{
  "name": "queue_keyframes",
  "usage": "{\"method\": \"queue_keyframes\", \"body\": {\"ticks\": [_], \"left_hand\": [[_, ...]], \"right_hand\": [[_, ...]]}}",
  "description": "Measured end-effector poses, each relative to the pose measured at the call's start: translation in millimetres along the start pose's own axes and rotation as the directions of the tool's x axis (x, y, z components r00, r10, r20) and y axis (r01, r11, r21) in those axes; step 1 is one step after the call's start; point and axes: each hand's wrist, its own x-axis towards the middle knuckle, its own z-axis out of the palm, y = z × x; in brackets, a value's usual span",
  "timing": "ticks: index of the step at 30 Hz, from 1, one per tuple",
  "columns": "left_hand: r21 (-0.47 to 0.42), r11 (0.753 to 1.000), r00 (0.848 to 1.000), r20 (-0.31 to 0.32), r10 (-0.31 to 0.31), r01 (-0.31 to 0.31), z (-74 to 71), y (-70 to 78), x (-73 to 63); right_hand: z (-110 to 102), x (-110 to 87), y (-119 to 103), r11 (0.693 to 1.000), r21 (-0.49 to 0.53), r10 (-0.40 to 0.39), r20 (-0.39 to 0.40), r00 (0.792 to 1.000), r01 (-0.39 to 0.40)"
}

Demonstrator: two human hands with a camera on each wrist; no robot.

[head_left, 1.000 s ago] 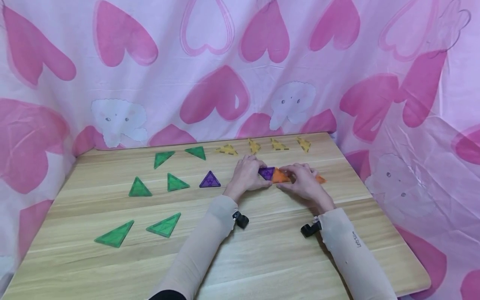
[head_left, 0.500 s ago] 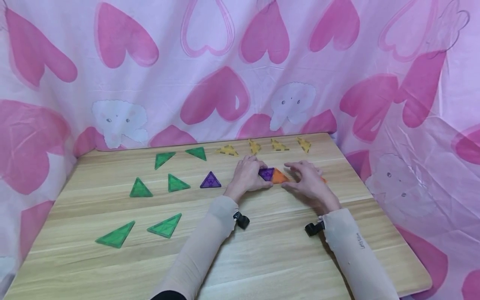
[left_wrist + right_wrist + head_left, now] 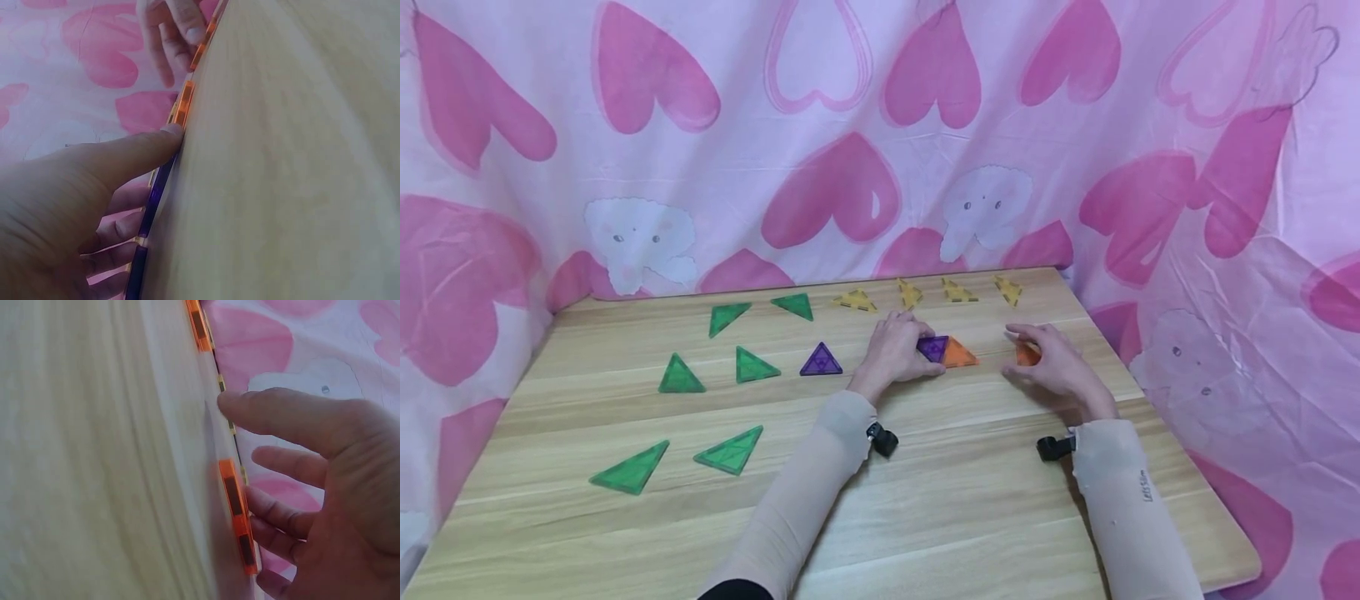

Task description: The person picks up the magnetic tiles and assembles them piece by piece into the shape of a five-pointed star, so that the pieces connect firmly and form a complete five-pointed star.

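In the head view my left hand [image 3: 891, 350] holds a purple triangle tile [image 3: 933, 347] flat on the table, thumb along the near edge and fingers beyond the far edge. An orange triangle tile [image 3: 959, 353] lies against the purple one's right side. The left wrist view shows the thumb tip where the orange and purple edges meet, with another purple edge [image 3: 135, 275] further back, under the hand. Farther right, my right hand [image 3: 1060, 364] arches over a second orange triangle tile [image 3: 237, 515], its thumb and fingers spread apart. The palm partly hides that tile in the head view.
One purple triangle [image 3: 822, 361] lies left of my left hand. Several green triangles [image 3: 681, 375] are spread over the table's left side. Small yellow triangles [image 3: 959, 290] line the back edge of the wooden table [image 3: 955, 517], before a pink heart-patterned curtain [image 3: 827, 192].
My right hand has let go of the orange tile beside the purple one and moved right, over the second orange tile. The left hand has stayed in place.
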Motion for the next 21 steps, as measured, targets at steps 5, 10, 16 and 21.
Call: {"method": "queue_keyframes", "body": {"ticks": [5, 10, 16, 21], "left_hand": [[-0.013, 1.000, 1.000, -0.015, 0.002, -0.002, -6.9, -5.4, -2.0], [-0.039, 0.999, 1.000, 0.008, -0.011, 0.011, -18.3, -14.3, -5.9], [-0.069, 0.997, 0.998, 0.047, -0.037, 0.040, -38.4, -28.6, -14.2], [-0.122, 0.990, 0.993, 0.106, -0.057, 0.069, -50.1, -38.5, -21.8]], "right_hand": [[0.0, -1.1, 2.9, 1.000, 0.006, 0.001, 0.024, 1.000, -0.001], [1.0, -0.7, 3.4, 1.000, 0.008, -0.014, 0.025, 1.000, 0.014], [0.5, -0.9, 1.7, 0.999, 0.019, -0.035, 0.032, 0.999, 0.035], [0.1, -1.1, 0.3, 1.000, 0.014, -0.028, 0.038, 0.999, 0.028]]}}
